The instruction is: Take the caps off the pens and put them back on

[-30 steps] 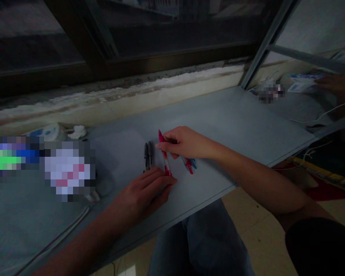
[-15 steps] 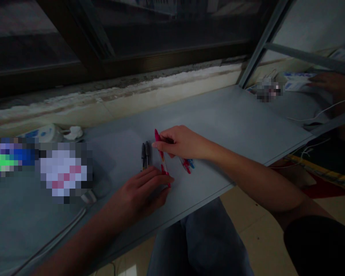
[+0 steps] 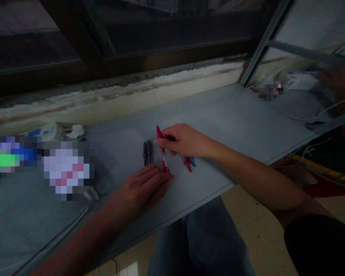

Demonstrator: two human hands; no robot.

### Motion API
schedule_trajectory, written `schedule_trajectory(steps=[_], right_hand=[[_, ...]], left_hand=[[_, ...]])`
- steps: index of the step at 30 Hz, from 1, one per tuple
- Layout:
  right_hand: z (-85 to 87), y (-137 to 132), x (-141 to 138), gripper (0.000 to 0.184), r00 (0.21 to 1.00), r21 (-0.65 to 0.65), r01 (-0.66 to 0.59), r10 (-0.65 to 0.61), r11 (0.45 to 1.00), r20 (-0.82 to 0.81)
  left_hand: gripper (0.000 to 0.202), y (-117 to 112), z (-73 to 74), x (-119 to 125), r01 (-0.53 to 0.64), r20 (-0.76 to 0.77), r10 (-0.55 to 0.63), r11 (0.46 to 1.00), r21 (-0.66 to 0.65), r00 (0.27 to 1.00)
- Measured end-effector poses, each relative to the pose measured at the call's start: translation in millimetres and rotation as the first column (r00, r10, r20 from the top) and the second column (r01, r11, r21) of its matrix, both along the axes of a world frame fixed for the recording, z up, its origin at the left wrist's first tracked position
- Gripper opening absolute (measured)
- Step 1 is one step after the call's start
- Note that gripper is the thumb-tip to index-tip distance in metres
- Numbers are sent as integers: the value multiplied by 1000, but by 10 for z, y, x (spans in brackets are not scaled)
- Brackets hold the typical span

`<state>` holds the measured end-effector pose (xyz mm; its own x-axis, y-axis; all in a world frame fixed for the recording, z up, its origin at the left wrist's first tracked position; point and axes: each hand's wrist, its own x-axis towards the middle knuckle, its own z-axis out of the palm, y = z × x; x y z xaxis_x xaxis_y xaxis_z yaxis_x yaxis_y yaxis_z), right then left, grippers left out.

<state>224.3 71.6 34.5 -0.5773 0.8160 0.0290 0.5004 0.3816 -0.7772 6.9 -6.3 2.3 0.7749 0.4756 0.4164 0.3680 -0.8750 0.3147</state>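
Right hand (image 3: 181, 140) pinches 1 red pen (image 3: 164, 156); left hand (image 3: 145, 188) lies palm down.

I seem to be in a lived-in room, dormitory or home; I cannot tell which. I sit at a plain grey desk (image 3: 218, 109) with black pens (image 3: 148, 152) on it, set along a dark-framed window (image 3: 175, 34) on the far side, whose sill (image 3: 149, 84) is rough and flaking. A metal frame (image 3: 259, 56) rises at the right, with another person's arm (image 3: 337, 84) beyond it. Loose cables (image 3: 80, 216) trail at the near left, and pale tiles (image 3: 251, 226) make up the floor.
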Motion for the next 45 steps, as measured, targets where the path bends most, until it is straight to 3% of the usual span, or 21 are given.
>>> schedule_trajectory(steps=[14,18,23,29,32,36,42,45], right_hand=[[15,1,3,35,1000,7,3,-3,1000,-12],[1,30,20,37,1000,-20,20,-20,1000,5],[-29,112,65,42,980,116,2,-26,993,200],[-70,147,88,43,905,229,-21,-78,973,418],[-66,136,94,43,860,251,-13,-117,968,496],[-35,123,111,42,826,259,4,-149,966,544],[-8,108,119,39,849,238,-2,-124,971,514],[-9,94,108,38,870,206,-3,-98,979,483]], left_hand=[[17,11,-6,-8,21,12,-22,997,81,1000],[26,38,1,-41,-12,29,10,997,80,1000],[22,61,55,-121,-178,68,177,984,13,982],[21,75,54,-180,-454,88,471,876,-166,878],[23,117,32,-208,-518,38,533,835,-189,845],[30,164,7,-201,-539,-137,522,824,-173,842],[44,150,-2,-112,-657,-390,564,736,-161,728],[40,144,21,-92,-679,-435,579,726,-108,689]])
